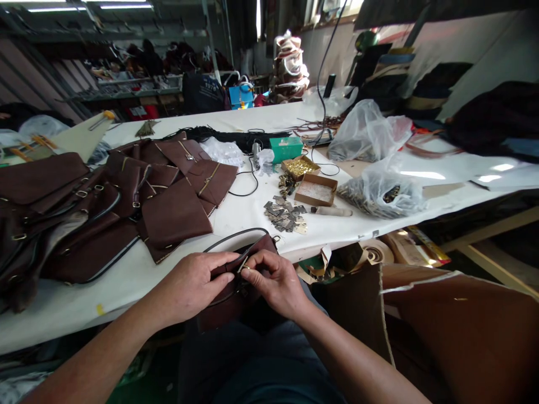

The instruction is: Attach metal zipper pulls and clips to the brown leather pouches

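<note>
A dark brown leather bag (219, 318) rests against my lap at the table's front edge. My left hand (197, 286) pinches its edge beside the zipper between thumb and fingers. On the other side, my right hand (273, 280) is closed with thumb and forefinger on a small brass-coloured metal piece (243, 267) at the zipper opening; it looks like a zipper pull. A thin black-edged strap (236, 233) loops up behind my hands onto the table. The inside of the bag is mostly hidden by my fingers.
Brown leather bags and panels (177, 213) pile up on the left. Flat metal plates (285, 214) lie ahead, near a box of gold-coloured bits (301, 167) and an open cardboard box (315, 191). Plastic bags (385, 191) stand right; a large carton (458, 314) sits below.
</note>
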Available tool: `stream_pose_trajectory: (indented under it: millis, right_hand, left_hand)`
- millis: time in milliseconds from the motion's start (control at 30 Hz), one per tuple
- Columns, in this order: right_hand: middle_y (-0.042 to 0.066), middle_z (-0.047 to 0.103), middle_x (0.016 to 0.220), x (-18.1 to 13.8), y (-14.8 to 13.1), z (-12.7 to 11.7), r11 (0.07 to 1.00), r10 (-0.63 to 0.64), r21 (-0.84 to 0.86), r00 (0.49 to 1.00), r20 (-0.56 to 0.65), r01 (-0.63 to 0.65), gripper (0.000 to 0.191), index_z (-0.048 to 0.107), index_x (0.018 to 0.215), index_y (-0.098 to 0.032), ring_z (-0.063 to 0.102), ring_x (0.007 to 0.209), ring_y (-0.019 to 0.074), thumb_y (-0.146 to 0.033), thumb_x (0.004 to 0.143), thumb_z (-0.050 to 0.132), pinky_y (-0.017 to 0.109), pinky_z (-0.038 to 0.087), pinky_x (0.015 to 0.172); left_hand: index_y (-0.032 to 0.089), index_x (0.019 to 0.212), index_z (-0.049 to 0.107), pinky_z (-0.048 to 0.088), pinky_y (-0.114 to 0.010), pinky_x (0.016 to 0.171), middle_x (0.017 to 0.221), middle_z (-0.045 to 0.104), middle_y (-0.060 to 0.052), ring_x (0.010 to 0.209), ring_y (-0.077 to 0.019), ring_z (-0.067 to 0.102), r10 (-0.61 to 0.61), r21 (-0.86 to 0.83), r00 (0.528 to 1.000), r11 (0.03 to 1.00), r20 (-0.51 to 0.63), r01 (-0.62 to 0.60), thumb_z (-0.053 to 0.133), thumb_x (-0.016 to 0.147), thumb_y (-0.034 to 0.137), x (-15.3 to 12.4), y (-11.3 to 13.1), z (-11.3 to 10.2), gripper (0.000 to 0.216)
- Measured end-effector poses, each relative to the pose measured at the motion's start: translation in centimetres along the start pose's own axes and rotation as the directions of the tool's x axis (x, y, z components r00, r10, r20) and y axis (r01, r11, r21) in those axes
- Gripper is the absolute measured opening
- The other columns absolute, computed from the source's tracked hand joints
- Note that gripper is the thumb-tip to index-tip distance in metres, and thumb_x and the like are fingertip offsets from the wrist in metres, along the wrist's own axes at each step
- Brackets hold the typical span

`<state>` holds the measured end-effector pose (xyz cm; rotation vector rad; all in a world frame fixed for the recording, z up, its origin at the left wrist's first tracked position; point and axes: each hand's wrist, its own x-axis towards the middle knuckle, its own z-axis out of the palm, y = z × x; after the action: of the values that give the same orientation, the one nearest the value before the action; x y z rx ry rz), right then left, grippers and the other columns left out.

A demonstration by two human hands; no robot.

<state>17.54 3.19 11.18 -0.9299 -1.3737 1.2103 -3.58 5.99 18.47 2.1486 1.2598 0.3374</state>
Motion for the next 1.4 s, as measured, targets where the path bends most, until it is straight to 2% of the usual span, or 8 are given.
stream_pose_trajectory:
  millis: [100,267,433,700,1067,1167,1300,1400]
  right_hand:
    - [0.002,0.069,0.08,0.1,0.0,0.0,0.999,0.039,0.032,0.999,0.019,-0.04,0.03,0.07,0.084,-0.02,0.06,0.073,0.0161,-0.047,0.094,0.079,0.028,0.05,0.067]
    - [0.002,0.07,0.08,0.6,0.2,-0.4,0.988,0.093,0.115,0.991,0.093,-0.103,0.034,0.07,0.085,-0.019,0.061,0.074,0.0157,-0.05,0.091,0.083,0.029,0.05,0.07]
    - [0.001,0.071,0.081,0.8,0.7,-0.5,0.938,0.167,0.273,0.969,0.182,-0.213,0.038,0.07,0.087,-0.019,0.062,0.074,0.0152,-0.052,0.086,0.088,0.03,0.052,0.073]
    - [0.001,0.073,0.077,1.4,0.9,-0.8,0.923,0.185,0.296,0.957,0.224,-0.247,0.043,0.069,0.084,-0.019,0.063,0.072,0.0153,-0.057,0.081,0.09,0.03,0.052,0.071]
    - [0.001,0.072,0.075,0.5,1.6,0.3,0.926,0.226,0.291,0.97,0.09,-0.242,0.038,0.068,0.082,-0.018,0.063,0.068,0.0146,-0.051,0.084,0.088,0.028,0.052,0.067]
    - [0.001,0.071,0.076,0.2,2.0,1.1,0.955,0.209,0.215,0.978,0.001,-0.205,0.033,0.067,0.082,-0.019,0.062,0.067,0.0148,-0.047,0.088,0.084,0.027,0.051,0.064]
    - [0.002,0.072,0.078,-0.2,1.9,1.9,0.992,0.119,0.062,0.984,-0.133,-0.112,0.025,0.067,0.081,-0.02,0.062,0.07,0.0151,-0.039,0.092,0.078,0.026,0.05,0.064]
    - [0.001,0.072,0.079,-0.4,1.6,1.2,0.997,0.073,0.01,0.997,-0.041,-0.072,0.023,0.069,0.083,-0.02,0.063,0.071,0.015,-0.038,0.093,0.078,0.026,0.049,0.064]
  left_hand:
    - [0.03,0.131,0.078,0.056,-0.034,0.108,0.132,0.08,-0.001,0.119,-0.027,0.075,-0.044,-0.109,0.997,0.993,0.071,0.051,0.067,0.09,0.029,0.2,-0.2,-0.6,0.042]
    - [0.025,0.118,0.081,0.061,-0.032,0.085,0.109,0.085,-0.001,0.096,-0.0256,0.079,-0.174,-0.306,0.97,0.927,0.169,0.219,0.075,0.087,0.038,0.2,-1.0,-1.3,0.034]
    - [0.021,0.11,0.08,0.058,-0.029,0.072,0.093,0.084,-0.002,0.083,-0.0225,0.078,-0.183,-0.379,0.96,0.89,0.214,0.254,0.078,0.086,0.041,0.0,-1.2,-1.5,0.031]
    - [0.02,0.11,0.08,0.06,-0.033,0.074,0.097,0.085,-0.005,0.085,-0.0241,0.078,-0.214,-0.409,0.94,0.858,0.265,0.31,0.079,0.084,0.044,0.5,-1.2,-1.6,0.036]
    - [0.023,0.108,0.081,0.057,-0.03,0.078,0.099,0.085,-0.001,0.09,-0.0238,0.079,-0.218,-0.279,0.953,0.921,0.212,0.272,0.075,0.088,0.041,0.6,-0.6,-0.8,0.027]
    - [0.024,0.108,0.082,0.056,-0.029,0.08,0.101,0.085,0.001,0.092,-0.0227,0.078,-0.205,-0.243,0.962,0.939,0.18,0.245,0.073,0.09,0.039,0.5,-0.4,-0.3,0.025]
    - [0.025,0.109,0.082,0.057,-0.028,0.085,0.108,0.085,0.001,0.099,-0.0239,0.078,-0.193,-0.16,0.979,0.966,0.069,0.202,0.075,0.088,0.038,0.2,-0.1,0.5,0.026]
    - [0.028,0.107,0.083,0.056,-0.029,0.085,0.107,0.085,0.002,0.097,-0.024,0.078,-0.192,-0.03,0.981,0.981,-0.028,0.191,0.075,0.087,0.037,-0.2,0.0,0.6,0.024]
